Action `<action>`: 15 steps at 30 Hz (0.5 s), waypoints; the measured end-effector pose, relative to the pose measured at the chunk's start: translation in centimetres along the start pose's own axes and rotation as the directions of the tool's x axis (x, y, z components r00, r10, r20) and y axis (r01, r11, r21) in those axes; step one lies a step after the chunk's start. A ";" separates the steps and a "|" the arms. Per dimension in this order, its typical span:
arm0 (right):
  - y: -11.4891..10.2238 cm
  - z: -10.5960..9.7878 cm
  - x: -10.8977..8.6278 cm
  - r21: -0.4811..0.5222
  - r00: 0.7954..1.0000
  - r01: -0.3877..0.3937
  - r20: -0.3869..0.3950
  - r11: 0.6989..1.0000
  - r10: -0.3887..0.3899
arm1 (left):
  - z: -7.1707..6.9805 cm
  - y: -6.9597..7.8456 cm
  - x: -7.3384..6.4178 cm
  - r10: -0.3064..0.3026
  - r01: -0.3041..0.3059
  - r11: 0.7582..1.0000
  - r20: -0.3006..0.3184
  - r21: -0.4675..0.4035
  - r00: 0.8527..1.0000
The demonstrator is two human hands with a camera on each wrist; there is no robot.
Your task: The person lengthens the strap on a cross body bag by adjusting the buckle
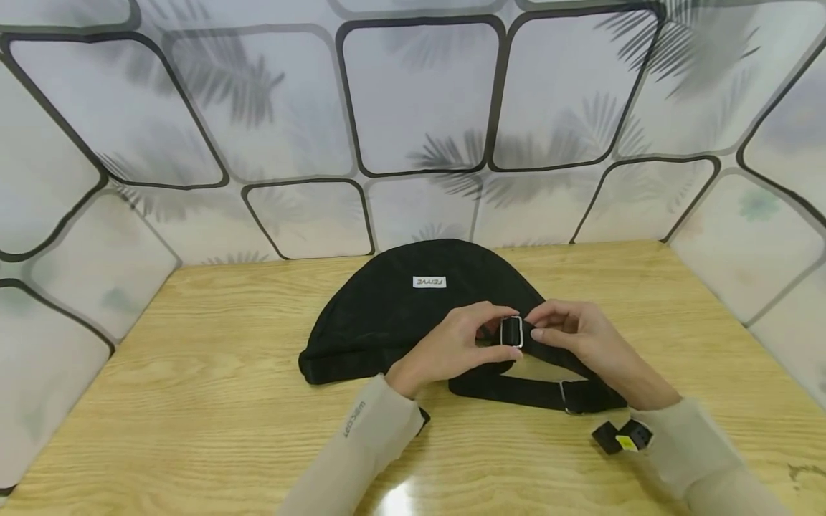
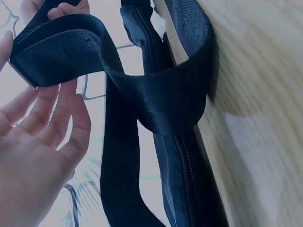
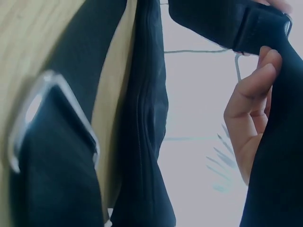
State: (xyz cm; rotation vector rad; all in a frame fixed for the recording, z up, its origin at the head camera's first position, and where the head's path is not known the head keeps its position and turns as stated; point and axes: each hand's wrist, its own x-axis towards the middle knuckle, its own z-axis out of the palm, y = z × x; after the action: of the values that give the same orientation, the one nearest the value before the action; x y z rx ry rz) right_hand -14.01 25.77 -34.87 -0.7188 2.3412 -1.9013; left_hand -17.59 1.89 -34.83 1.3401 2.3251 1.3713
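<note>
A black half-moon bag (image 1: pixel 381 308) with a small white label (image 1: pixel 429 282) lies on the table, its curved edge away from me. My left hand (image 1: pixel 448 347) pinches a silver metal slider buckle (image 1: pixel 512 332) between thumb and fingers, with black webbing threaded through it. Just right of the buckle, my right hand (image 1: pixel 581 340) pinches the black strap (image 1: pixel 497 388) between thumb and forefinger. In the left wrist view, the strap (image 2: pixel 161 104) hangs in a loop beside my left hand. A second metal ring (image 3: pixel 31 113) sits on the lower strap length in the right wrist view.
The wooden table (image 1: pixel 193 401) spreads around the bag. Behind it and at both sides stands a pale patterned backdrop (image 1: pixel 422 100) with dark outlines. A small black device with a yellow mark (image 1: pixel 626 442) sits by the right sleeve. The bag's zip (image 2: pixel 187 156) faces me.
</note>
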 end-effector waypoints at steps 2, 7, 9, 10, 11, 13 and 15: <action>0.0 0.2 0.0 0.019 1.000 -0.004 -0.014 1.000 0.004 | 0.0 0.0 0.0 0.013 -0.012 1.000 -0.009 0.014 1.000; -0.1 0.8 0.0 0.084 0.998 -0.031 -0.050 0.996 0.035 | 0.1 0.0 0.1 0.009 -0.009 1.000 -0.015 -0.016 1.000; -0.1 0.9 0.0 0.117 0.998 -0.029 -0.044 0.993 0.034 | 0.3 0.1 0.0 0.013 -0.013 0.999 -0.004 -0.030 1.000; 0.0 1.0 0.0 0.129 0.999 -0.029 -0.037 0.991 0.034 | 0.3 0.1 0.0 0.016 -0.016 0.999 0.002 -0.036 1.000; 0.0 1.0 0.0 0.139 0.999 -0.034 -0.031 0.990 0.039 | 0.4 0.2 0.0 0.019 -0.019 0.999 0.006 -0.038 1.000; 0.0 1.1 0.1 0.159 0.999 -0.037 -0.014 0.987 0.040 | 0.4 0.2 0.0 0.027 -0.027 0.999 0.015 -0.026 1.000; 0.1 1.0 0.1 0.173 0.999 -0.041 0.012 0.984 0.040 | 0.4 0.2 0.0 0.032 -0.032 0.999 0.014 -0.022 0.999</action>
State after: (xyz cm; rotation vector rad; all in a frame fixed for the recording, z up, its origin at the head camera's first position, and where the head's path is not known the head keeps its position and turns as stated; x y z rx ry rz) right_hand -13.85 24.84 -35.16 -0.6563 2.1342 -2.0473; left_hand -17.22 2.15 -34.89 1.3826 2.2825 1.3868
